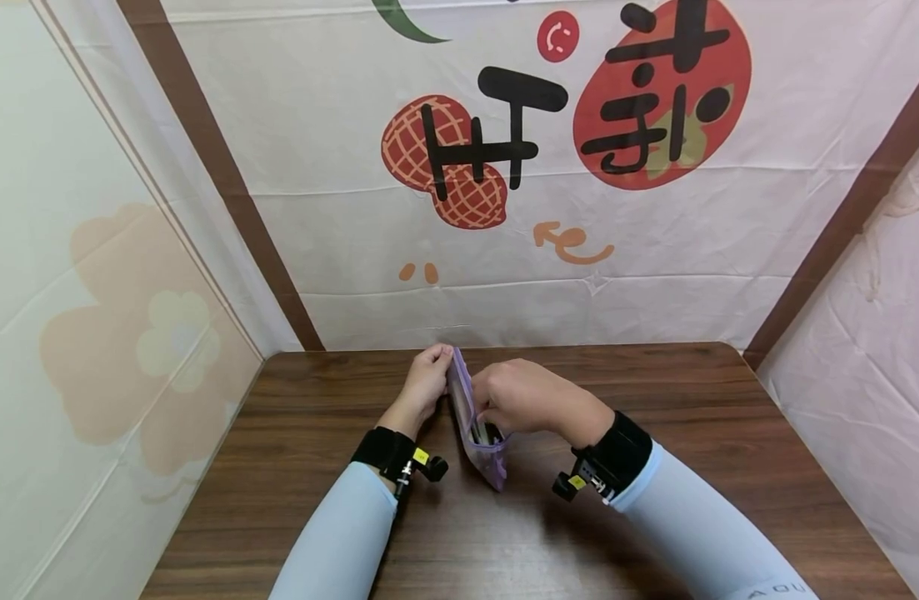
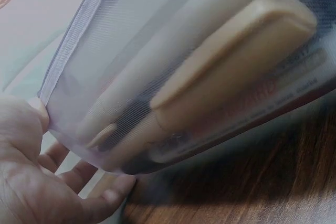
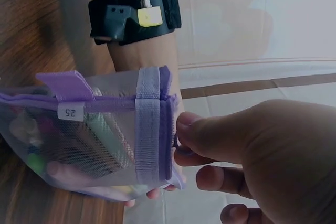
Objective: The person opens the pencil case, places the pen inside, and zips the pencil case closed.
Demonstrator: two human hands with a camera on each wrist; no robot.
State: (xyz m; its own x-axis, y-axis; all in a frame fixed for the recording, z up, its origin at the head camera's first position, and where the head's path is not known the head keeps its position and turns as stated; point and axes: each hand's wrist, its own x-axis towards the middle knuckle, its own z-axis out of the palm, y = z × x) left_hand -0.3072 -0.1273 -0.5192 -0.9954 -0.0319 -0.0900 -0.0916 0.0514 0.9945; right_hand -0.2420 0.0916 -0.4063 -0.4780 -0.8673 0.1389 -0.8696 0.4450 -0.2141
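Observation:
A see-through mesh pencil pouch (image 1: 486, 463) with purple zipper trim stands on edge between the hands, its top partly unzipped. At its far end, the left hand (image 1: 427, 379) pinches the corner between thumb and fingers. The right hand (image 1: 530, 396) is at the zipper edge; in the right wrist view its thumb and forefinger pinch a small zipper pull (image 3: 176, 141), other fingers curled below. Through the mesh, the left wrist view shows a beige capped pen (image 2: 231, 51) and a pale pen (image 2: 173, 45). A purple tab (image 3: 65, 85) and a white "25" label (image 3: 71, 112) sit on the seam.
The brown wood-grain table (image 1: 317, 517) runs back to a printed white cloth wall (image 1: 339, 233). Cloth also hangs at the left and right sides. Each wrist wears a black strap (image 1: 630, 450) with a small camera.

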